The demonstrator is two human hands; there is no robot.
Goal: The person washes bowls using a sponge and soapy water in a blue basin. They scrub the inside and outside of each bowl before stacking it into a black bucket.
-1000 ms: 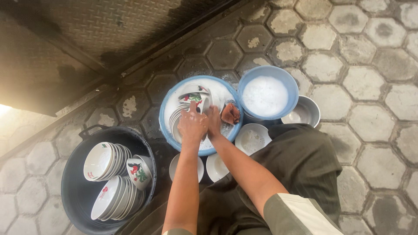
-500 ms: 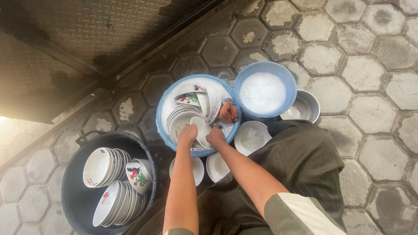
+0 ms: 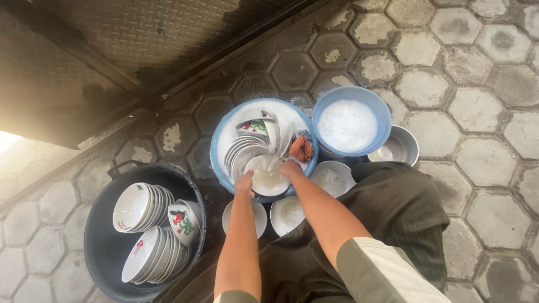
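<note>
Seen from the head camera, both hands met over a white bowl (image 3: 268,178) that sat tilted at the near edge of the light blue wash basin (image 3: 220,150). The left hand (image 3: 245,183) clasped the bowl's left rim, fingers curled over it, and the right hand (image 3: 291,168) pressed on the bowl's right rim, with fingers bent against or inside it; how far they reached in could not be told. The bowl overlapped the basin's near wall, leaving little slack on that side.

Behind the bowl, a fan of white plates (image 3: 240,148) stood on edge in sudsy water, with a rooster-painted bowl (image 3: 254,124) leaning at the far side. A reddish-brown scrubbing pad (image 3: 301,149) lay against the basin's right wall, just beside the right hand. Touching that wall stood a smaller blue tub of white foam (image 3: 348,124), and a metal bowl (image 3: 400,147) sat close against its right side.

Three white bowls (image 3: 334,178) lay on the paving between the basin and the person's olive-clad knees (image 3: 393,207), so the near ground was crowded. To the left, well apart from the hands, a black tub (image 3: 101,247) held two rows of stacked white bowls and one painted bowl (image 3: 182,220) by its right rim. Open hexagonal paving (image 3: 483,146) stretched to the right, and a dark metal plate (image 3: 112,39) bounded the far side.
</note>
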